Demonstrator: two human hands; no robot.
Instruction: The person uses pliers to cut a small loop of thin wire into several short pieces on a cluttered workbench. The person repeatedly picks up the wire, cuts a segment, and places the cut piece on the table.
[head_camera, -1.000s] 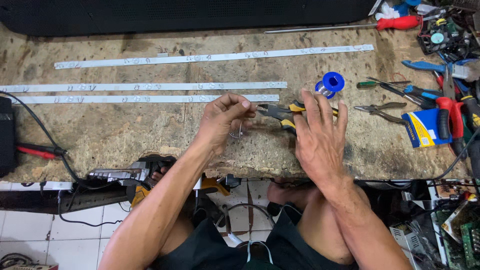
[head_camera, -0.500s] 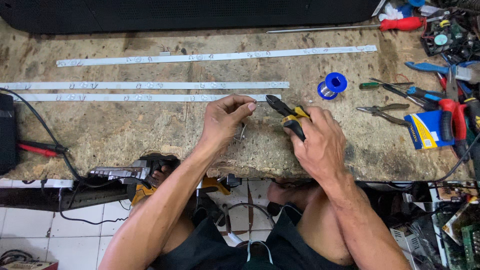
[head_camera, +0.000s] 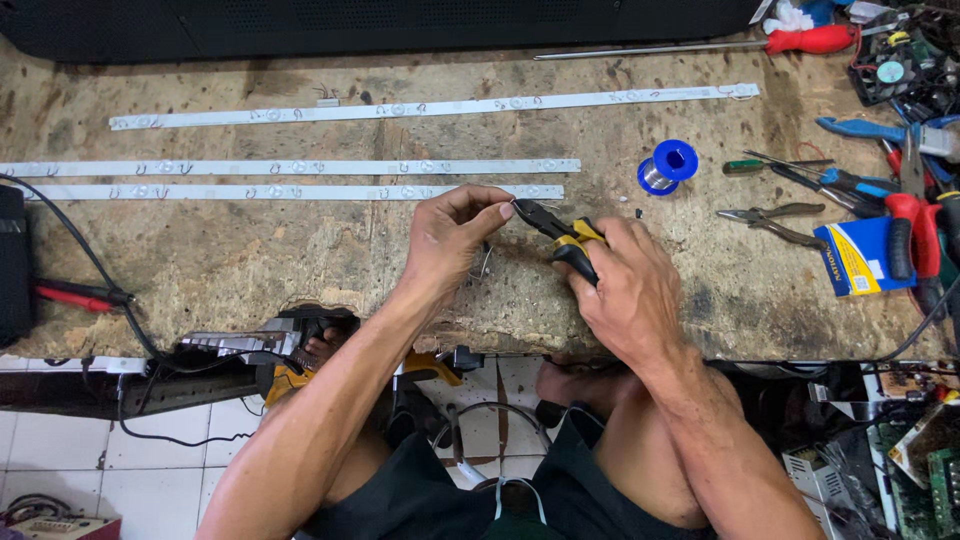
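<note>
Wire pinched in left hand (head_camera: 455, 240) too thin to make out; pliers (head_camera: 562, 234) handles hidden inside right hand (head_camera: 625, 290).

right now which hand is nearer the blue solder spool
Right. The right hand, gripping the yellow-handled pliers, sits just below-left of the blue solder spool; the left hand is farther left, beyond the pliers.

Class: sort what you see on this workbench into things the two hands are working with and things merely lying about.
In use:
left hand pinching a thin wire
right hand holding yellow-handled pliers

Lying about:
three white strips
blue solder spool
grey pliers
red-handled screwdriver
blue box
</note>
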